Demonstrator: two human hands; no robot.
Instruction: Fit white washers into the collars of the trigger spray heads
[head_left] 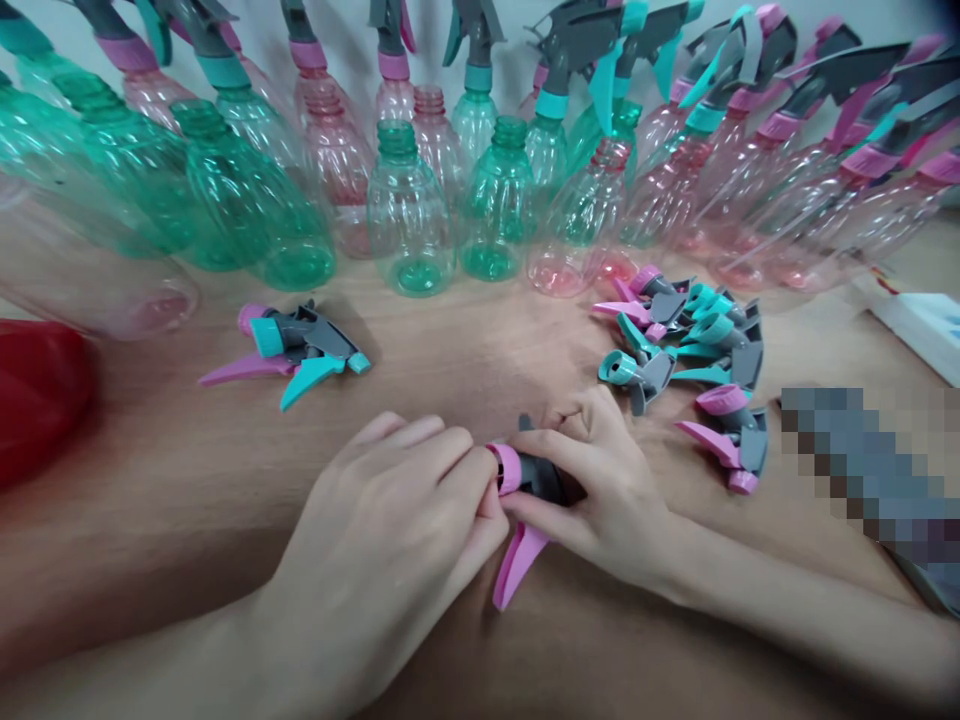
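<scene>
Low over the table, a grey spray head with a pink collar and pink trigger [521, 565] lies sideways between my hands. My right hand [600, 480] is closed around its grey body. At the collar end, the curled fingers of my left hand [405, 500] press together; whatever they pinch there is hidden behind the knuckles. To the right sits a pile of loose spray heads [712, 335] in grey with teal or pink parts, and a pink-collared spray head [731, 435] is nearest my right hand. Two more spray heads [307, 345] lie together at the left.
Green and pink clear bottles [491, 200] stand in rows along the back, some open-necked, others topped with spray heads. A red object [41, 395] is at the left edge. On the right are a blurred-out flat object [877, 480] and a white box [926, 325].
</scene>
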